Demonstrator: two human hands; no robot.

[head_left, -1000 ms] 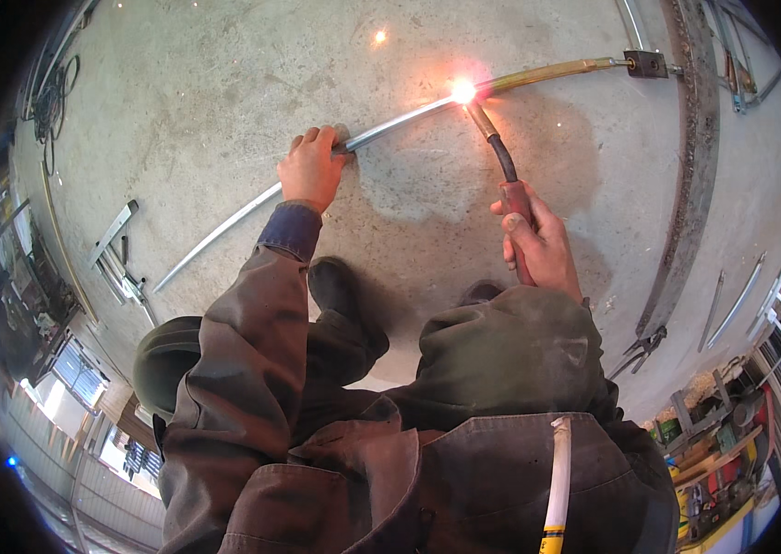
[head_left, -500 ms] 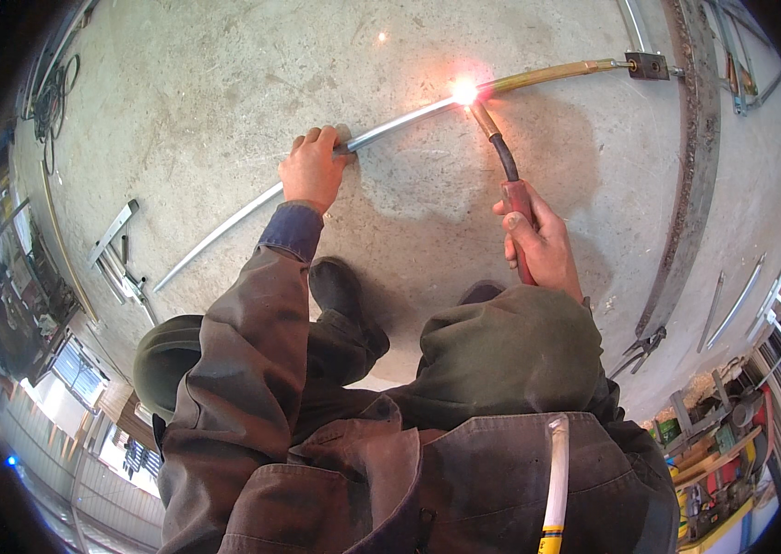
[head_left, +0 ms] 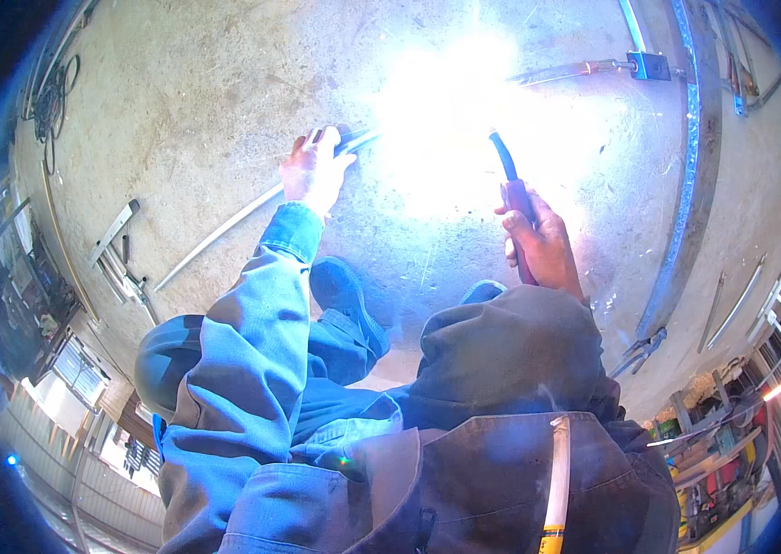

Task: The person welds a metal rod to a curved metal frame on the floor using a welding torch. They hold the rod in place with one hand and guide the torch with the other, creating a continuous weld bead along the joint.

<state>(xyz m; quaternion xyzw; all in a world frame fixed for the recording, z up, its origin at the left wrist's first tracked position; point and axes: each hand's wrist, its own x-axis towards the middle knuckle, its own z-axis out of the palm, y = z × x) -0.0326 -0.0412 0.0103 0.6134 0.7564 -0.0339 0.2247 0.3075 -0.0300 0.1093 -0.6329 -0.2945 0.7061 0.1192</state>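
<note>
My left hand (head_left: 315,174) is closed on a long, thin grey metal tube (head_left: 224,224) that lies slantwise over the concrete floor. A short dark piece (head_left: 344,137) shows beside its fingers. In my right hand (head_left: 546,242) is the dark red handle of a welding torch (head_left: 518,198), its black neck pointing away from me. The torch tip is lost in a dazzling white-blue arc (head_left: 460,97), which also hides the middle of the tube. Beyond the glare, a rod (head_left: 561,72) runs right to a small dark block (head_left: 649,66).
A long steel bar (head_left: 678,203) crosses the floor on the right, with pliers (head_left: 642,349) at its near end. Metal frame pieces (head_left: 118,249) lie at left, near a coiled cable (head_left: 51,97). My knees and boots are close below. A cigarette (head_left: 557,480) juts up at the bottom.
The small reddish glow at the torch tip has flared into a large white-blue arc. Bluish light now covers my left sleeve and the floor. Both hands stay about where they were.
</note>
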